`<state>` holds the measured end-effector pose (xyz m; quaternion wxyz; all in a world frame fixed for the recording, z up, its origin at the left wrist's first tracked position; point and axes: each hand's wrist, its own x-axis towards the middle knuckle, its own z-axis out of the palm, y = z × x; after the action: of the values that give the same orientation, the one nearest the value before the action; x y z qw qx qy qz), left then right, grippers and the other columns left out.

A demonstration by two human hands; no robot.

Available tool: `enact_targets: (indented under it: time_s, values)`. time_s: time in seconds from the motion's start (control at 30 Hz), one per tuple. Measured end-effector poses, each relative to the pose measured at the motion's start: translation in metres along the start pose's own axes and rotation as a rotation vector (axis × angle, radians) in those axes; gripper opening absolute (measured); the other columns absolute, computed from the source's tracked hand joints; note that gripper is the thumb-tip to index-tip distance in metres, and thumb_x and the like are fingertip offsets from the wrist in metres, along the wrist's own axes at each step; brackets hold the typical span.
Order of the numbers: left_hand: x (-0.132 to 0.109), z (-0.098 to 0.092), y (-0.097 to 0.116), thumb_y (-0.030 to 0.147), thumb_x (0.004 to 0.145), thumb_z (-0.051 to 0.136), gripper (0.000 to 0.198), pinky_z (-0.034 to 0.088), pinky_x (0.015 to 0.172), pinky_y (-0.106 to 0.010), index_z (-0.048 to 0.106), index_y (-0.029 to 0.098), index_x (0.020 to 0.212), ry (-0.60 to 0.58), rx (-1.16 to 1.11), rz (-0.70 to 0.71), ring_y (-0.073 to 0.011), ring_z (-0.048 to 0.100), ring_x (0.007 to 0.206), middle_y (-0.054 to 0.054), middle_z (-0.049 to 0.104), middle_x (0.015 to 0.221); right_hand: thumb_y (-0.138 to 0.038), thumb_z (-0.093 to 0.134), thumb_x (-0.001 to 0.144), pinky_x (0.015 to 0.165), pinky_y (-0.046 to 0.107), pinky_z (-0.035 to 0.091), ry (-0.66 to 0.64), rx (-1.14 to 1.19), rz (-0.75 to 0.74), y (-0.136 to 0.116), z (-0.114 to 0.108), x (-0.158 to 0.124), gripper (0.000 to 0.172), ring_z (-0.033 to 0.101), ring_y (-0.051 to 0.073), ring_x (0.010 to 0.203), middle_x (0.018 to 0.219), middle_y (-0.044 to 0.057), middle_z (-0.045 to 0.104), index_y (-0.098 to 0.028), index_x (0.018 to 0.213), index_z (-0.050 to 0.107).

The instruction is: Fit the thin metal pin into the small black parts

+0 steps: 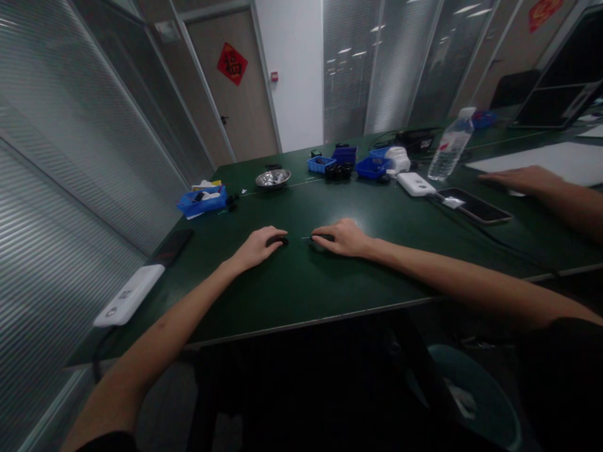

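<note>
My left hand (257, 248) rests low over the dark green table with fingers and thumb closed around a small rounded black piece (279, 240). What kind of piece it is cannot be made out. To its right, my right hand (346, 238) grips a small screwdriver (325, 237) by its black handle. The tool's thin metal shaft points left toward the black piece, with a gap between them. Both forearms reach in over the table's front edge.
Blue trays (202, 199) and a metal bowl (273, 178) stand farther back. To the right are a white power bank (416, 184), a phone (475, 204) with a cable, and a water bottle (451, 145). Another person's hand (527, 180) lies at far right. A bin (475, 395) stands below.
</note>
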<state>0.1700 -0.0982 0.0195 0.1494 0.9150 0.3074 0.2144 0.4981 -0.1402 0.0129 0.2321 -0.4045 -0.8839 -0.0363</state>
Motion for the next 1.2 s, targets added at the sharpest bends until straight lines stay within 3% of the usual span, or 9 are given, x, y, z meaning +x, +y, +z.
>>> enact_targets:
  time_s: [0.1,0.33,0.47,0.63,0.9,1.2]
  values:
    - [-0.006,-0.017,-0.031,0.031,0.101,0.063,0.035,0.057,0.089,-0.041,0.072,0.022,0.133,0.060,0.057,-0.136,-0.0241,0.069,0.099,-0.009,0.073,0.123,-0.048,0.049,0.107,0.066,0.029,0.044,-0.005,0.028,-0.005,0.000,-0.001,0.000,0.047,0.071,0.018,0.066,0.090,0.009,0.082,-0.018,0.123,0.081]
    - [-0.043,-0.062,-0.125,0.031,0.092,0.066,0.030,0.054,0.101,-0.041,0.082,0.023,0.116,0.241,0.290,-0.429,-0.0278,0.071,0.105,-0.008,0.076,0.122,-0.049,0.049,0.107,0.066,0.029,0.043,-0.002,0.035,-0.015,0.001,0.000,0.000,0.047,0.068,0.017,0.063,0.086,0.008,0.081,-0.017,0.123,0.081]
    - [-0.064,-0.075,-0.155,0.029,0.090,0.068,0.029,0.053,0.101,-0.040,0.084,0.024,0.114,0.331,0.377,-0.587,-0.0286,0.072,0.105,-0.007,0.078,0.120,-0.049,0.049,0.107,0.065,0.030,0.042,-0.003,0.017,-0.023,0.002,0.002,0.000,0.047,0.069,0.018,0.064,0.086,0.008,0.081,-0.018,0.123,0.081]
    - [-0.068,-0.078,-0.166,0.031,0.088,0.069,0.031,0.054,0.098,-0.039,0.084,0.025,0.116,0.370,0.380,-0.664,-0.0284,0.073,0.104,-0.006,0.080,0.116,-0.049,0.049,0.107,0.065,0.030,0.041,-0.011,0.011,-0.022,0.002,0.000,0.001,0.047,0.068,0.018,0.063,0.086,0.008,0.081,-0.018,0.123,0.081]
    - [-0.065,-0.079,-0.164,0.033,0.086,0.072,0.033,0.056,0.095,-0.039,0.084,0.026,0.116,0.378,0.359,-0.738,-0.0293,0.073,0.103,-0.006,0.081,0.107,-0.048,0.048,0.108,0.066,0.029,0.044,-0.016,0.038,-0.043,0.001,-0.001,0.000,0.048,0.069,0.018,0.064,0.089,0.008,0.082,-0.017,0.125,0.080]
    - [-0.063,-0.080,-0.158,0.028,0.087,0.070,0.032,0.055,0.099,-0.042,0.083,0.022,0.116,0.336,0.339,-0.667,-0.0302,0.073,0.103,-0.010,0.080,0.114,-0.048,0.048,0.107,0.066,0.030,0.045,-0.030,0.025,-0.028,0.001,-0.001,0.001,0.048,0.069,0.018,0.064,0.088,0.008,0.082,-0.017,0.124,0.080]
